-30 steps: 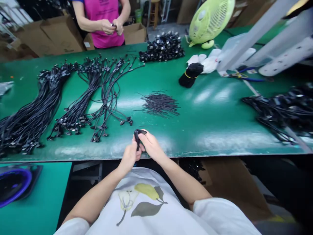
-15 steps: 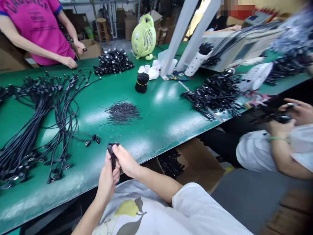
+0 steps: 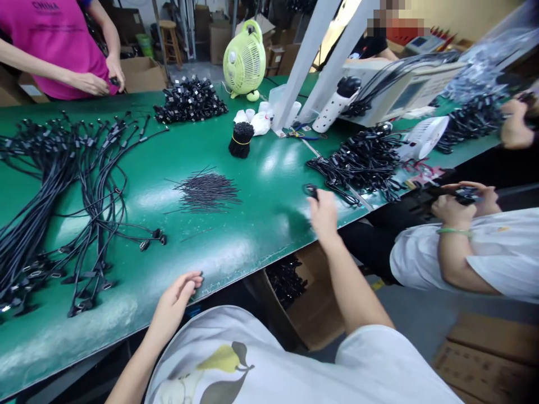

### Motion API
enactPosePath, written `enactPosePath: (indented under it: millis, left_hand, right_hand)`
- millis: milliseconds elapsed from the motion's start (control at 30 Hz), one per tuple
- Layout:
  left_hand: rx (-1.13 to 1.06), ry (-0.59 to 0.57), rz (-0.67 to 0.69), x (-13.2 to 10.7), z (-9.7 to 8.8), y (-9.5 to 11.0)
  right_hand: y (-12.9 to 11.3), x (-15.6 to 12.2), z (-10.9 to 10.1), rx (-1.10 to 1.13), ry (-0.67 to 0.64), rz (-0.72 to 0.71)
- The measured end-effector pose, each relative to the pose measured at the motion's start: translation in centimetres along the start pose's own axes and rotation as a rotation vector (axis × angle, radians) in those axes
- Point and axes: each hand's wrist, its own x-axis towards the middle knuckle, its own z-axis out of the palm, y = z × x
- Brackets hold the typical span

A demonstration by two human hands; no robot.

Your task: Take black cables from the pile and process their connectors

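Note:
My right hand [image 3: 323, 214] reaches out over the green bench mat [image 3: 261, 247], and a small black cable connector [image 3: 310, 191] sits at its fingertips. Whether the fingers grip it is hidden. Just beyond lies a tangled heap of black cables with plugs [image 3: 357, 163]. My left hand [image 3: 172, 306] rests open and empty at the bench's front edge, nearest the long black cable bundles [image 3: 54, 185] on the left. A spread of thin black wires [image 3: 207, 192] lies between my hands, further up the bench.
A heap of black plugs [image 3: 190, 101], a banded wire bundle [image 3: 241, 140] and a green fan [image 3: 244, 60] stand at the far side. A co-worker's hands [image 3: 90, 83] are beyond the bench; another co-worker's hands [image 3: 461, 202] are to the right. Below the edge is a cardboard box of cables [image 3: 290, 292].
My hands have parted. The right hand has moved right across the bench with the connector at its fingertips, and the left hand has let go and opened near the front edge.

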Motion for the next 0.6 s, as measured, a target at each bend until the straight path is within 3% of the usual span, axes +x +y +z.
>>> enactPosePath:
  millis: [100, 233, 400, 500, 600]
  left_hand:
    - [0.010, 0.089, 0.012, -0.4, -1.6, -1.1]
    - [0.004, 0.119, 0.007, -0.4, -1.9, -1.8]
    - [-0.011, 0.130, 0.009, -0.8, -1.0, -1.3]
    - [0.038, 0.128, 0.053, -1.6, -1.5, -0.9]
    - [0.185, 0.298, 0.130, -2.2, -3.4, -1.1]
  right_hand:
    - [5.7, 2.9, -2.2, -0.149, 0.093, 0.055]
    - [7.8, 3.5, -0.8, -0.287, 0.064, 0.078]
    - [5.7, 6.3, 2.2, -0.366, -0.075, -0.006]
    - [3.2, 7.9, 2.2, -0.384, -0.022, 0.007]
    - [0.5, 8.3, 2.9, -0.330, 0.072, -0.047]
